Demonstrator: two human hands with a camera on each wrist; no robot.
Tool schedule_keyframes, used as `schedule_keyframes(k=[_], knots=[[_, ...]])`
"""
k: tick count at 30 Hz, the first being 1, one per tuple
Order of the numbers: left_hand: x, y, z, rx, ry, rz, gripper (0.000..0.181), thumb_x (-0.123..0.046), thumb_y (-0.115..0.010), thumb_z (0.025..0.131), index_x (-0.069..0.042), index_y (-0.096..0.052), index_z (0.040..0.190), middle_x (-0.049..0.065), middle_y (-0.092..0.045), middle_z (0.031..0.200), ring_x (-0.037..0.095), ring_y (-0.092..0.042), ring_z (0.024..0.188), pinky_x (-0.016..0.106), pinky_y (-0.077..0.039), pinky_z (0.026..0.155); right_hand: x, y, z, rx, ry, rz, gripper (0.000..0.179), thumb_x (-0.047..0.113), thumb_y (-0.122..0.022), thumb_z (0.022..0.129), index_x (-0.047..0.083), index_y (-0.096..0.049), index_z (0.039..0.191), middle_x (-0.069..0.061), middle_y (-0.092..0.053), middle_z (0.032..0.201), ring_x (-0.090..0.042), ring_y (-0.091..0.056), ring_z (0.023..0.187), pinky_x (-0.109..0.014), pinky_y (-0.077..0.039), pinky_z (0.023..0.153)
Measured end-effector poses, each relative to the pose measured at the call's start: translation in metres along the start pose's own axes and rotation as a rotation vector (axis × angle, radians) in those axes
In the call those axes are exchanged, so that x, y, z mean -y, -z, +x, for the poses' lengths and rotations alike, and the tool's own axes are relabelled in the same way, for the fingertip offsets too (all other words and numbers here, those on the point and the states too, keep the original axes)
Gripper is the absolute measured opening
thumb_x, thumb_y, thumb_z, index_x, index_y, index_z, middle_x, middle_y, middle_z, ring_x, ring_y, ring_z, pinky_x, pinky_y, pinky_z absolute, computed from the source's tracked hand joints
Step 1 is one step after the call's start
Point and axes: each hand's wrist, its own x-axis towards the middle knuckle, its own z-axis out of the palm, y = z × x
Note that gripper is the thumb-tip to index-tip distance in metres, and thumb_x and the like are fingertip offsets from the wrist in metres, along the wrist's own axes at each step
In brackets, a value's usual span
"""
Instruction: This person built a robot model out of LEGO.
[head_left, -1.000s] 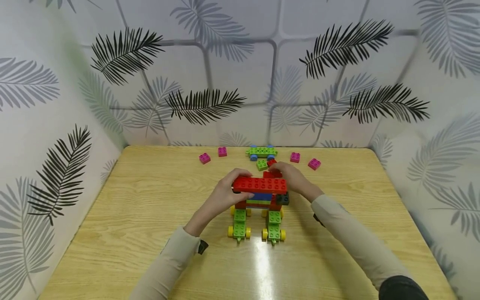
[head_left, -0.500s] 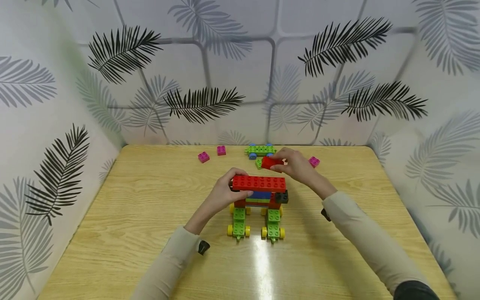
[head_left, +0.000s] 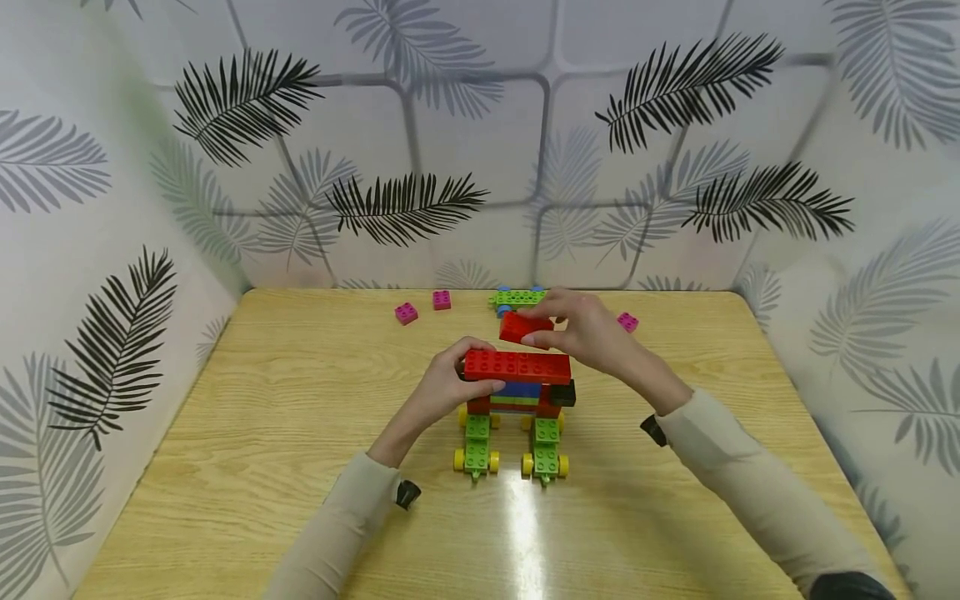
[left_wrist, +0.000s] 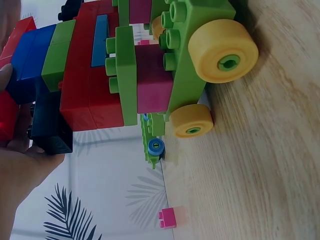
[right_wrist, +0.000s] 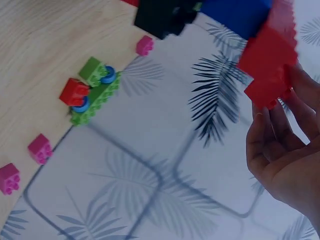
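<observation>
Gripping the upper part of the brick model (head_left: 516, 392) with the left hand (head_left: 444, 390), showing a thumb in front but losing the fingers behind the red top row (head_left: 517, 365). Pinching a red brick (head_left: 525, 328) in the right hand (head_left: 592, 333), just beyond that row in the head view; cannot tell whether touching it. Standing on yellow wheels (head_left: 459, 460) mid-table (head_left: 300, 433), though cut off at the top in the left wrist view. Blurring the black brick (head_left: 562, 393) to a dark shape from the right wrist. Covering part of the green base (head_left: 516, 297) and, in the head view, hiding a loose green brick (right_wrist: 89, 71), a loose red brick (right_wrist: 71, 92) and a pink brick (right_wrist: 39, 149), caught by the right wrist view. Running both sleeves (head_left: 352, 500) off the lower edge. Too small or blurred to make out any lettering on studs or hubs.
</observation>
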Motion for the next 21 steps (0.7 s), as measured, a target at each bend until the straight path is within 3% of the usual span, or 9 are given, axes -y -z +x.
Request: schedule_keyframes(k=[7,21], knots=[[-0.001,0.000,0.000,0.006,0.005,-0.016,0.044,-0.022,-0.076,0.084,-0.012,-0.055,0.122,0.010,-0.062,0.113,0.024,-0.063,0.093,0.033,-0.055,0.075,0.019,0.004,-0.002,0.080,0.031,-0.042,0.037,0.022,-0.078,0.082,0.009,-0.072,0.115,0.000,-0.062,0.090,-0.013,-0.049,0.072,-0.027,-0.044,0.059],[-0.001,0.001,-0.002,0.005,-0.011,-0.007,0.047,-0.023,-0.077,0.083,-0.013,-0.054,0.124,0.009,-0.062,0.116,0.023,-0.062,0.098,0.034,-0.054,0.080,0.028,0.003,0.004,0.216,0.057,-0.102,0.034,0.024,-0.077,0.083,0.010,-0.072,0.114,0.002,-0.066,0.093,-0.012,-0.054,0.077,-0.025,-0.049,0.066]])
